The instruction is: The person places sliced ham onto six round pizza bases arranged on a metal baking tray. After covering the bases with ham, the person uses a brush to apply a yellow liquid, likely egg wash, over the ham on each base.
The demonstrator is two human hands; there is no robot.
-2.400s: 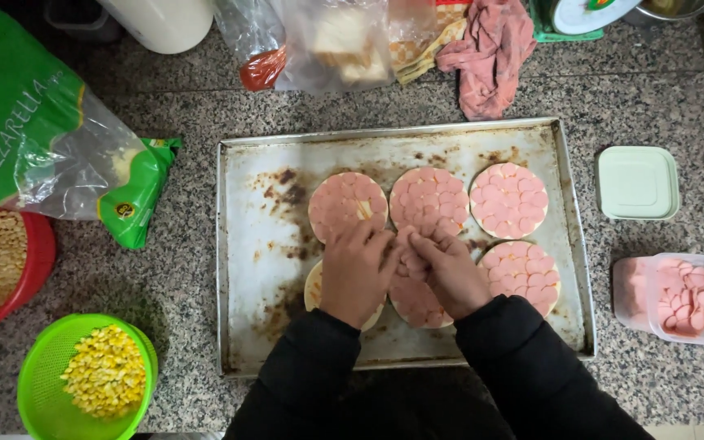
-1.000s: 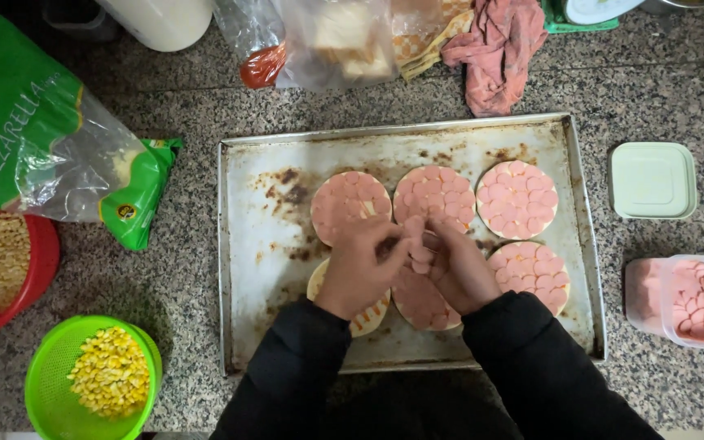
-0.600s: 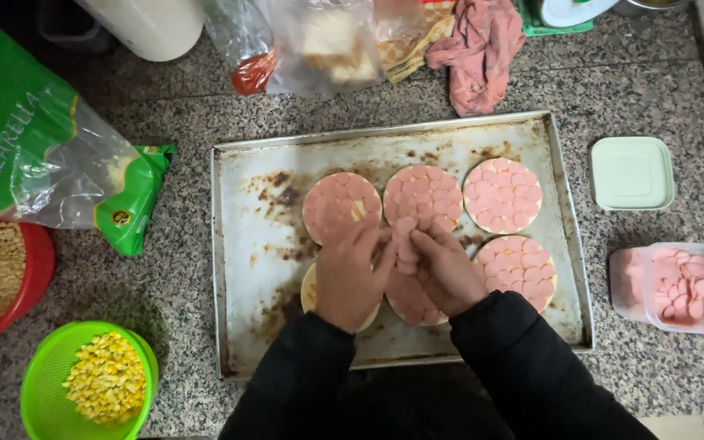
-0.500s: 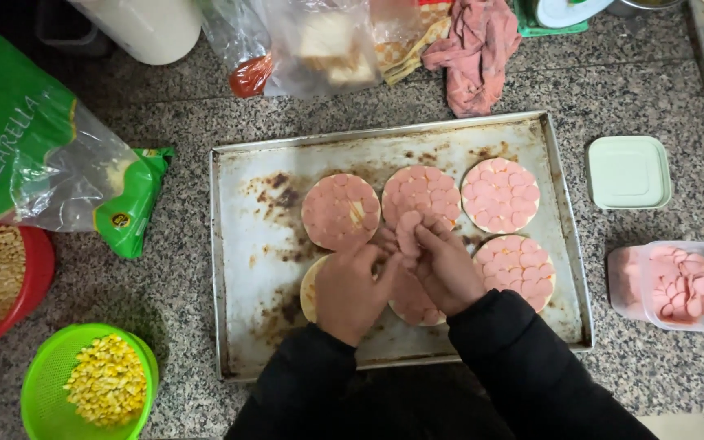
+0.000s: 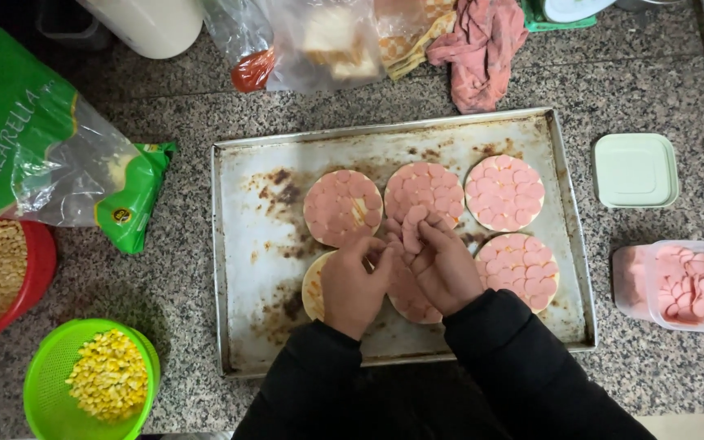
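A stained metal baking tray [image 5: 246, 244] holds several round bases covered with pink sausage slices [image 5: 504, 191]. My left hand [image 5: 352, 285] hovers over a partly bare base [image 5: 313, 287] at the tray's front, fingers curled. My right hand [image 5: 437, 265] pinches a small stack of pink sausage slices [image 5: 411, 226] above the middle front base. Both hands touch at the fingertips. Black sleeves cover my arms.
A clear tub of sausage slices [image 5: 682, 285] and its pale green lid [image 5: 635, 169] lie right of the tray. Left are a green cheese bag [image 5: 42, 155], a red bowl [image 5: 30, 269] and a green bowl of corn [image 5: 95, 379]. Bags and a pink cloth [image 5: 482, 45] sit behind.
My hands stayed together over the front bases, shifting slightly while handling slices. The view moved a little; the tray and bowls have not moved.
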